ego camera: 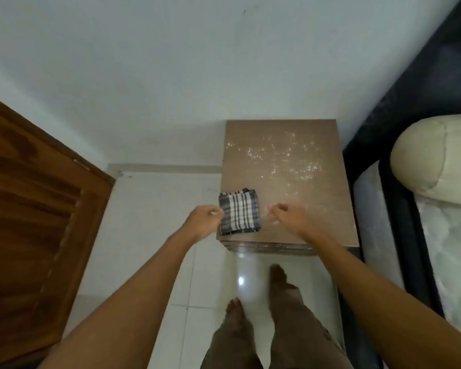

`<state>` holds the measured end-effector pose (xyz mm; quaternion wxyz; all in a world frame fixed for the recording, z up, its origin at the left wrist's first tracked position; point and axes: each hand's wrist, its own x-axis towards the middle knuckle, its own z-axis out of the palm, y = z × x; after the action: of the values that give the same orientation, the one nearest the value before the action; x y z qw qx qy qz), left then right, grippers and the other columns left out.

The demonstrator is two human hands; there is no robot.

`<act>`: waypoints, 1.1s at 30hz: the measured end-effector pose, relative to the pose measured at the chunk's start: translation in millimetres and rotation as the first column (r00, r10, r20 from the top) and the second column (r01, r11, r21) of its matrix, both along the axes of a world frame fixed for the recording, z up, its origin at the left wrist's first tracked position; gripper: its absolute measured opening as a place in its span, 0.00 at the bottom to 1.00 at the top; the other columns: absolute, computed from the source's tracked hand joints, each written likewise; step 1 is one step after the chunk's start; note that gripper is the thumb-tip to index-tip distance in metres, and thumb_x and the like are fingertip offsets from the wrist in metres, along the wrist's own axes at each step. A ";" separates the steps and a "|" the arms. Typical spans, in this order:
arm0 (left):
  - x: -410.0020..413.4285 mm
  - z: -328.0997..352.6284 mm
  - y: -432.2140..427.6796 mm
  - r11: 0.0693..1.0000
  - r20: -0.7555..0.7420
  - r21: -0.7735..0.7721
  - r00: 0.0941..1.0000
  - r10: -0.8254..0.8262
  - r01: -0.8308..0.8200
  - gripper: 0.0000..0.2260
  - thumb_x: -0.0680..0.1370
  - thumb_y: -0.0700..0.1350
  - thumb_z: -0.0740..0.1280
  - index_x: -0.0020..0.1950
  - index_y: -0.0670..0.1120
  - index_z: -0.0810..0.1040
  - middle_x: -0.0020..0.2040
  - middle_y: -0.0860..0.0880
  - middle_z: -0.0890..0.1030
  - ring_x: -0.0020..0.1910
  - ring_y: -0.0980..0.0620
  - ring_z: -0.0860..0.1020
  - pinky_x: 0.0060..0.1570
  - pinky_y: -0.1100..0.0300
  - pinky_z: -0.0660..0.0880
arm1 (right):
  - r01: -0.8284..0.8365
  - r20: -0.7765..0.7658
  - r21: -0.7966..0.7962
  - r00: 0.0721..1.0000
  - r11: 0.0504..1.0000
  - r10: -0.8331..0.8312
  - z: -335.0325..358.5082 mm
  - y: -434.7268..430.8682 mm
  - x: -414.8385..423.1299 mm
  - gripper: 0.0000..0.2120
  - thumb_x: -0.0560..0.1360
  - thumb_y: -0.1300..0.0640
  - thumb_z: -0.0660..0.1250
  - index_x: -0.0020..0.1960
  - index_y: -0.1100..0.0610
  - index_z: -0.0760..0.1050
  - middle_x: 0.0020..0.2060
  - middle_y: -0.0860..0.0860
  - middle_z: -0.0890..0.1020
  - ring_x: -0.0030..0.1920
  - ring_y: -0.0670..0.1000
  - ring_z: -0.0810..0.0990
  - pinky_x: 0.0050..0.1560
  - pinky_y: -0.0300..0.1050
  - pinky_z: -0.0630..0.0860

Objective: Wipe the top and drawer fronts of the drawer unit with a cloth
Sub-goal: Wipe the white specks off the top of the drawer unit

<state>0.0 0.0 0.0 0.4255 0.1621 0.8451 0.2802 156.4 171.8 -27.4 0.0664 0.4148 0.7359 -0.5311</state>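
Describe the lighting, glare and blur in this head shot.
Head view: dim, flat light; a bright lamp glare on the glossy white floor tiles; white specks glint on the brown drawer unit top; the folded checked cloth reads clearly; wide-angle bending stretches the forearms and dark bed frame.

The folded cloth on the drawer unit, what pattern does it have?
The cloth has a dark grey and white checked pattern, clearest in the head view.

Dim, greyish indoor light is filling the room, with a cool cast. A bright round glare spot is shining on the floor tiles [240,280] below and between the two hands, and sparkling glints are scattering across the drawer unit top [282,155] beyond the right hand [285,215]. Both hands are smearing slightly with motion blur. Wide-angle distortion is bending the edges, and detail is looking soft throughout.
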 end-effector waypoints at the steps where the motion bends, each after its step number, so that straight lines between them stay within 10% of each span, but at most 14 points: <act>1: -0.7 -15.6 4.3 1.000 0.012 -0.027 1.000 0.006 -0.006 0.08 0.80 0.48 0.61 0.50 0.50 0.80 0.53 0.46 0.82 0.49 0.48 0.80 0.44 0.61 0.72 | 0.005 0.022 -0.020 1.000 1.000 -0.005 -16.0 3.0 -5.5 0.15 0.80 0.53 0.61 0.53 0.64 0.79 0.48 0.61 0.83 0.50 0.58 0.82 0.46 0.47 0.78; 8: -13.3 -114.0 43.1 0.962 0.054 -0.184 0.975 0.217 -0.204 0.21 0.80 0.50 0.63 0.72 0.44 0.70 0.69 0.44 0.74 0.65 0.45 0.74 0.65 0.55 0.69 | -0.144 0.121 0.152 0.985 0.978 0.126 -130.4 19.7 -69.3 0.23 0.76 0.47 0.66 0.68 0.51 0.68 0.62 0.53 0.74 0.56 0.53 0.75 0.55 0.49 0.73; 14: -16.5 -158.2 63.3 0.929 -0.020 -0.120 0.936 0.351 -0.350 0.19 0.79 0.45 0.66 0.69 0.41 0.72 0.63 0.44 0.77 0.55 0.50 0.74 0.52 0.61 0.70 | -0.189 0.162 0.291 0.976 0.938 0.146 -174.8 13.1 -104.2 0.38 0.71 0.46 0.72 0.74 0.52 0.56 0.65 0.57 0.72 0.64 0.58 0.71 0.63 0.56 0.71; 18: -22.9 -171.1 66.3 0.874 -0.012 -0.118 0.881 0.473 -0.471 0.22 0.77 0.44 0.68 0.70 0.42 0.70 0.62 0.42 0.79 0.58 0.45 0.78 0.59 0.54 0.75 | -0.048 0.104 0.111 0.994 0.993 0.036 -185.9 14.5 -107.1 0.35 0.70 0.52 0.73 0.73 0.50 0.61 0.62 0.53 0.77 0.60 0.55 0.77 0.61 0.56 0.75; 21: -31.8 -173.7 65.5 0.834 0.084 -0.187 0.837 0.540 -0.519 0.25 0.78 0.44 0.67 0.74 0.43 0.65 0.67 0.40 0.75 0.62 0.43 0.76 0.64 0.50 0.73 | -0.031 0.075 -0.028 0.997 0.999 0.033 -175.5 19.3 -106.2 0.14 0.72 0.55 0.71 0.56 0.56 0.76 0.47 0.52 0.82 0.48 0.54 0.81 0.47 0.47 0.78; 25: -38.2 -159.7 59.2 0.847 0.293 -0.151 0.795 0.531 -0.510 0.14 0.79 0.45 0.66 0.64 0.43 0.76 0.60 0.43 0.81 0.49 0.51 0.80 0.45 0.61 0.76 | 0.065 -0.062 -0.169 0.995 0.983 -0.076 -139.4 25.8 -104.4 0.04 0.72 0.56 0.71 0.46 0.54 0.78 0.38 0.49 0.82 0.37 0.46 0.80 0.35 0.37 0.76; 33: -48.8 -109.7 64.3 0.891 0.597 0.122 0.749 0.286 -0.437 0.15 0.81 0.47 0.63 0.66 0.44 0.75 0.60 0.46 0.82 0.60 0.48 0.80 0.63 0.50 0.74 | 0.136 -0.078 -0.653 0.966 0.745 -0.245 -65.2 50.6 -89.1 0.14 0.71 0.51 0.75 0.55 0.52 0.80 0.47 0.51 0.87 0.46 0.49 0.86 0.44 0.45 0.82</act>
<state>-48.8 64.3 -109.7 0.5685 -0.0429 0.6529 0.4987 67.3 222.5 -92.6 0.0908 0.3962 0.4662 -0.7857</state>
